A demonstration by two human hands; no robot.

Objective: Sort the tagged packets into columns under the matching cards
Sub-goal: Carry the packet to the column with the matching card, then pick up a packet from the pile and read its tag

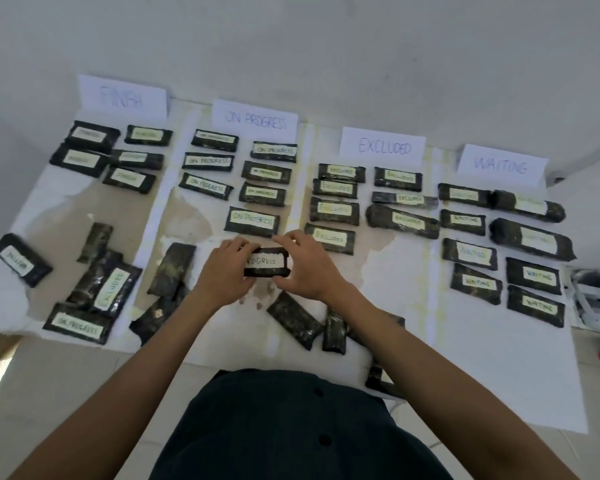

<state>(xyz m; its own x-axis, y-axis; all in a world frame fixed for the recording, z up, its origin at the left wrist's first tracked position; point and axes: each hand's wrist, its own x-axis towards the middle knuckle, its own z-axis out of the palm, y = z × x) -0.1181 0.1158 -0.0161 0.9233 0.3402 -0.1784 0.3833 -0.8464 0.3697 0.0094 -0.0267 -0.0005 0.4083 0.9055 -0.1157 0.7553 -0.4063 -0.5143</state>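
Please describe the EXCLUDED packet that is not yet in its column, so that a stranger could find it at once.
Start at the FINISH card, far left, and go down past its column to the loose heap at the near edge. The stray EXCLUDED packet lies on other dark packets, above an ON PROGRESS packet. Its long pale tag alone runs up the picture.

Dark packets [293, 319] gleam in glossy, crinkled plastic wrap with matt paper tags [329, 236]; white paper cards [381, 146] line a stained, peeling worktop [395, 278].
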